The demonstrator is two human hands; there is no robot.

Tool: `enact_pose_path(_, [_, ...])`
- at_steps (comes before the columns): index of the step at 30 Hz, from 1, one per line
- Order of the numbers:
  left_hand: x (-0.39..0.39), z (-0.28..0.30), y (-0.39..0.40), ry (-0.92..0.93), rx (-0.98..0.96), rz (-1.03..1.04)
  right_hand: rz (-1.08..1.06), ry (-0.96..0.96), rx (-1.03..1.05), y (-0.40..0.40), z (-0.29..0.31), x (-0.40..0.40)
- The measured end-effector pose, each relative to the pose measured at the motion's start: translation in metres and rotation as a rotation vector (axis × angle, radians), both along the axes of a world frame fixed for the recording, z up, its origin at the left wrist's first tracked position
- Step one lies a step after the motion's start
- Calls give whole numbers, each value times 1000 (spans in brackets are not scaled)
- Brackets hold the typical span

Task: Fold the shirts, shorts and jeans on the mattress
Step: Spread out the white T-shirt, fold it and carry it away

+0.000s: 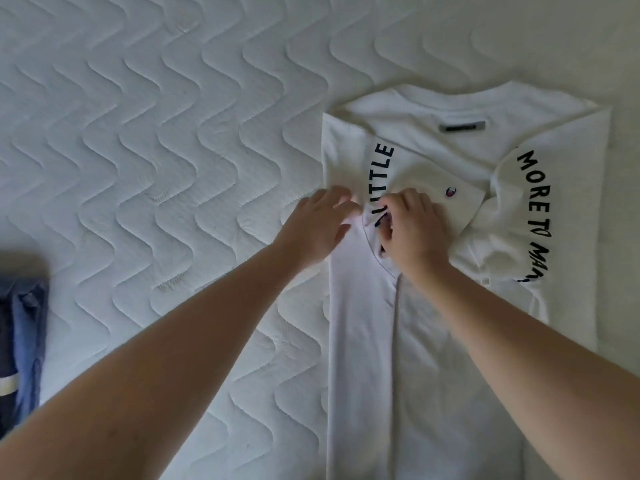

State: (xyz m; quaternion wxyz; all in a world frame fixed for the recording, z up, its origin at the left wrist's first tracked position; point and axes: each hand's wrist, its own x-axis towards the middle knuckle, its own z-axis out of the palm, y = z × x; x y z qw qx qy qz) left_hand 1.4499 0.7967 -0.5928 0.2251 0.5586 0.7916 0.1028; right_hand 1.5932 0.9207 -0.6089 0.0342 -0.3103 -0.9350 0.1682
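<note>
Your white cotton T-shirt with curved black lettering [450,306] lies flat on the white quilted mattress with its wavy stitching [156,133], toward the right side of the mattress, collar pointing to the far edge and hem running off the near edge of the view; both long sides are folded inward, so the black letters curve along the left and right folds; a small grey woven neck label [462,127] shows just below the collar, and a small red and blue logo patch [451,192] sits on the folded-in sleeve near the middle; your left hand [318,226] rests palm down on the shirt's left folded edge, fingers straight and slightly spread, pressing the cloth against the mattress; your right hand [412,226] lies just beside it, touching the same fold, its fingers curled and pinching a bit of the white fabric at the lettered fold; both bare forearms reach in from the near edge; a bundle of dark blue denim cloth [22,341] lies at the left edge of the mattress, well apart from the shirt, and whether it is folded you cannot tell.
</note>
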Motion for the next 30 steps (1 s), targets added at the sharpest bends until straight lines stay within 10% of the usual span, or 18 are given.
enact_pose_path(7, [-89,-4,64,-131,-15,438,-101,-36,-146,44,-2,-58])
enact_pose_path(14, [-144,17,109,-19,-310,89,-161,-191,-172,81,-4,-85])
enact_pose_path(30, [-149,-6,131,3,-304,143,-179,-124,-683,109,-6,-76])
